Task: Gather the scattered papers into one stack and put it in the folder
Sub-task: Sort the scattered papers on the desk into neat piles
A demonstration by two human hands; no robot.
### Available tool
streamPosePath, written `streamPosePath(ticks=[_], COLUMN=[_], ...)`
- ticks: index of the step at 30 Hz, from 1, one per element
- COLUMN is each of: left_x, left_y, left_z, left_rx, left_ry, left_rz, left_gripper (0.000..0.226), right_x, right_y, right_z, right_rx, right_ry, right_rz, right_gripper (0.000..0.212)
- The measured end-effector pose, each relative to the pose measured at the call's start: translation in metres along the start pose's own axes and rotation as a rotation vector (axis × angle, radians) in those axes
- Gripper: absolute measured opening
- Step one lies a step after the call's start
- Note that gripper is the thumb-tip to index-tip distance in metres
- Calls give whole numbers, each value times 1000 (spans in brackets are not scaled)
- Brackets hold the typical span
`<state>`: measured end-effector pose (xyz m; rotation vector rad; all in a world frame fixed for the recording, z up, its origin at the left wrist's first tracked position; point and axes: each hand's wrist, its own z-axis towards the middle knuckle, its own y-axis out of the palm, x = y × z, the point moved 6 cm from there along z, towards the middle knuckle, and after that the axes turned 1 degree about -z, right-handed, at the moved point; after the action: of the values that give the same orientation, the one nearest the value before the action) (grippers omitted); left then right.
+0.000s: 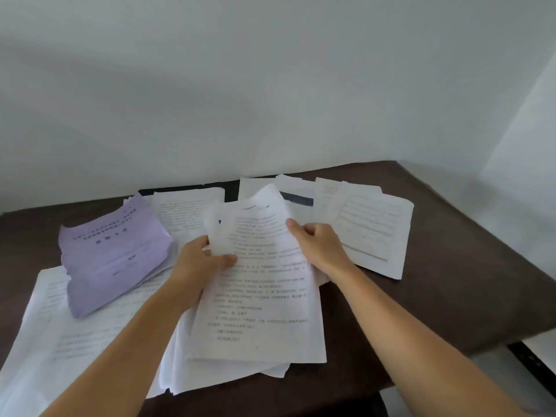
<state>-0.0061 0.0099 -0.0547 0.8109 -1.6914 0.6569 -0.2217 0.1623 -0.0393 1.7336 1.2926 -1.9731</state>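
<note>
A loose bundle of white printed papers (258, 296) lies in the middle of the dark table, its far end lifted. My left hand (200, 260) grips the bundle's left edge, thumb on top. My right hand (317, 245) holds its right edge near the top. A purple-covered booklet (114, 251) rests on more white sheets (60, 332) at the left. Further white papers (373, 230) lie at the right. A black folder (231, 191) shows at the back, mostly hidden under papers.
The dark brown table (451, 281) stands in a corner against white walls (270, 85). Its right edge drops off near the lower right, where a dark strip of floor (535, 368) shows.
</note>
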Motion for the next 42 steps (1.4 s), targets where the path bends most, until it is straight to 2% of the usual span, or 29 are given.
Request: streamPosePath(ticks=[3,4,6,8,11,13,16,18,21,24,27,29,33,36,38,40,42], left_x=[-7,-7,-9,-13,-15,-16,-15,-15,-14,-14,-15,-13,-12,-8,-5,-6,-9], left_y=[-11,-13,-12,-9,-6,-7,-7,-8,-9,-10,-9,-9,-9,-9,-9,-12,-14], left_z=[3,3,2,1,0,0,-2,-3,-5,-3,1,1,1,-3,-5,-5,-3], left_rx=[181,221,277,291,301,309,312,317,312,285,276,263,246,225,190,177,186], left_ry=[65,106,175,218,239,241,232,236,235,213,187,173,122,90,77,80,114], left_rz=[98,147,236,288,313,323,325,330,328,334,377,381,368,232,93,64,174], left_gripper=[25,21,15,13,11,10,10,10,11,15,19,18,19,42,52,44,19], right_x=[8,14,33,54,71,73,72,69,58,42,12,-15,-61,-71,-66,-62,-63], right_y=[-33,-43,-57,-62,-62,-60,-64,-69,-78,-87,-84,-63,9,65,93,103,88], right_z=[16,21,33,40,50,56,63,66,62,52,31,11,-41,-71,-82,-85,-76], right_rx=[245,292,292,209,121,80,69,98,257,378,422,377,61,-184,-337,-428,-346], right_ry=[-73,-60,34,151,228,255,264,233,151,66,-58,-166,-348,-324,-258,-225,-207], right_rz=[-197,-298,-527,-690,-782,-793,-759,-741,-710,-520,-386,-326,-387,-556,-673,-627,-367], right_gripper=[47,51,72,99,141,154,142,111,51,29,18,19,41,43,60,64,48])
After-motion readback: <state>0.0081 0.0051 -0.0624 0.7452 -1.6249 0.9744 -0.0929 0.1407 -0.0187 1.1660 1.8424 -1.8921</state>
